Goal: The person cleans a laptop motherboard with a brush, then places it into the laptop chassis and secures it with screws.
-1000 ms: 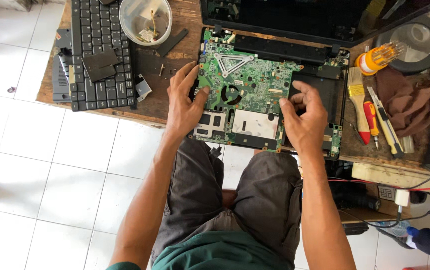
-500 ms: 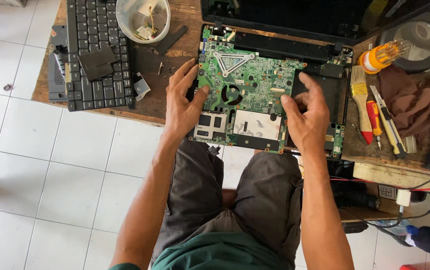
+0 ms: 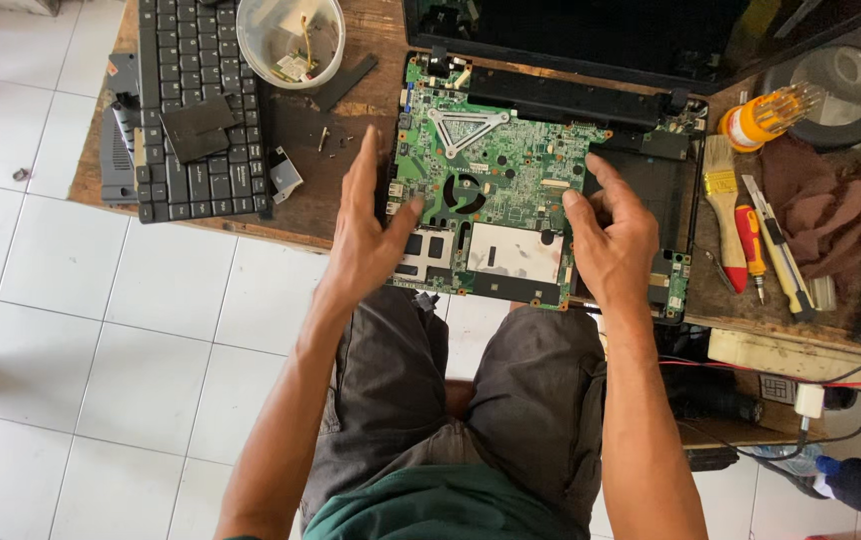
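Laptop teardown, well along. Keyboard (image 3: pixel 194 105) already out and lying at the left end of the wooden tabletop (image 3: pixel 336 170), a loose black cover plate (image 3: pixel 199 128) on top of it. Green board (image 3: pixel 486 190) bare to view, sitting in the black base (image 3: pixel 663 185) at the tabletop's front edge, its near side overhanging the person's knees. Fan opening and a pale metal plate show on the board. Screen half (image 3: pixel 591 30) lies beyond, dark.

Left hand (image 3: pixel 366 235) at the board's left edge: fingers apart and stretched out, thumb tip touching the edge, palm not closed on anything. Slightly blurred. Right hand (image 3: pixel 616 235) at the board's right edge: fingers bent and spread, tips on or just over the edge; whether they grip it, cannot tell.

Judgement: opening is done, the board is freed or nearly so; lifting it clear of the base looks like what is left. Cannot tell if any screws or cables hold it.

Packages, labels, signs:
- Clear round tub (image 3: pixel 291 40), upper left, holding small parts and a bit of wire.
- Few loose screws (image 3: pixel 323 138) on the wood between keyboard and board.
- Small white stickers on the board, too small to make out.
- Orange-and-clear bit holder (image 3: pixel 766 112), upper right; below it a brush (image 3: pixel 723 200), red screwdriver (image 3: pixel 751 245), knife (image 3: pixel 776 245), brown rag (image 3: pixel 836 215).
- No signs seen.
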